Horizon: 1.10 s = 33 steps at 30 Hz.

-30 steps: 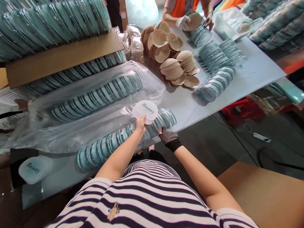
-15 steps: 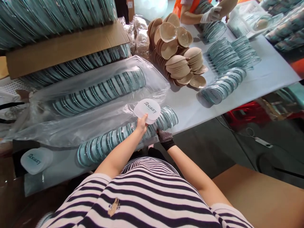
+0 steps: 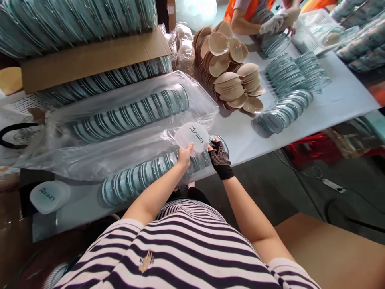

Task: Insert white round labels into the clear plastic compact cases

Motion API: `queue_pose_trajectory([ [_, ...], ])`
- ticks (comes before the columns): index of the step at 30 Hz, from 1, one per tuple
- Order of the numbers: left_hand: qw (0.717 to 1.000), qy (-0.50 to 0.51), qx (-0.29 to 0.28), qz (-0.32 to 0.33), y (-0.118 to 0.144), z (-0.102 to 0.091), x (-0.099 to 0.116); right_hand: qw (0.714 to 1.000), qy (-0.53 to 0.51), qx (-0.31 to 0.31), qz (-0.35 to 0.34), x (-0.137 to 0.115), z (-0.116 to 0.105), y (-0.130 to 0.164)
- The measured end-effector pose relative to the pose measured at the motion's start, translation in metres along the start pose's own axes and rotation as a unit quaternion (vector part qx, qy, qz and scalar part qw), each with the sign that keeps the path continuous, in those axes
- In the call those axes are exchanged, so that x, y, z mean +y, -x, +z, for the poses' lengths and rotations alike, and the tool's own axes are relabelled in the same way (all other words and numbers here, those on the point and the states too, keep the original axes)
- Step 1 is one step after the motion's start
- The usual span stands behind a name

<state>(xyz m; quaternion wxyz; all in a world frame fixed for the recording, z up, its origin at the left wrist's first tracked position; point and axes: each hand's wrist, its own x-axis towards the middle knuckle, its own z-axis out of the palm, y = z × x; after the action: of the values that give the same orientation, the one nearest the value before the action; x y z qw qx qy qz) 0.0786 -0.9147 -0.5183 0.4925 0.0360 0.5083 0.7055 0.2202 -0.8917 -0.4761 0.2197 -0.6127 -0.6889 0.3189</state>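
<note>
My left hand (image 3: pixel 184 155) pinches the lower edge of a stack of rounded white cards (image 3: pixel 192 136) printed "Sbeauty", thumb on top. Under it a long row of clear, bluish cup-shaped containers (image 3: pixel 141 176) lies nested on its side along the table's front edge. My right hand (image 3: pixel 220 160), in a black fingerless mesh glove, is at the right end of this row. Its thumb is by the cards' right edge and its forefinger is held apart over the containers; the other fingers are partly hidden. Whether the thumb touches the cards is unclear.
Another nested container row (image 3: pixel 132 114) lies on plastic film behind. Beige molded pads (image 3: pixel 230 84) are piled mid-table. More white cards (image 3: pixel 49 196) lie at the left corner. Shorter container stacks (image 3: pixel 284 110) stand right. A co-worker's gloved hand (image 3: pixel 272 24) works at the back.
My right hand has moved up from the front side of the row to its right end, beside the cards. My left hand still holds the cards. The co-worker's hands have shifted.
</note>
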Motion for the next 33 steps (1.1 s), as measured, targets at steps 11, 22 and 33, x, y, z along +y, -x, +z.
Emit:
queue_pose_trajectory([
  [11, 0.998, 0.001, -0.004, -0.060, 0.020, -0.029, 0.026, 0.999, -0.018, -0.019, 0.046, -0.038, 0.025, 0.034],
  [22, 0.990, 0.077, 0.083, -0.079, -0.011, -0.042, 0.045, 0.940, 0.306, -0.147, -0.010, 0.015, -0.010, 0.152],
  [33, 0.993, 0.082, 0.062, -0.066, -0.010, -0.044, 0.037, 0.910, 0.340, -0.234, 0.028, -0.016, 0.034, 0.077],
])
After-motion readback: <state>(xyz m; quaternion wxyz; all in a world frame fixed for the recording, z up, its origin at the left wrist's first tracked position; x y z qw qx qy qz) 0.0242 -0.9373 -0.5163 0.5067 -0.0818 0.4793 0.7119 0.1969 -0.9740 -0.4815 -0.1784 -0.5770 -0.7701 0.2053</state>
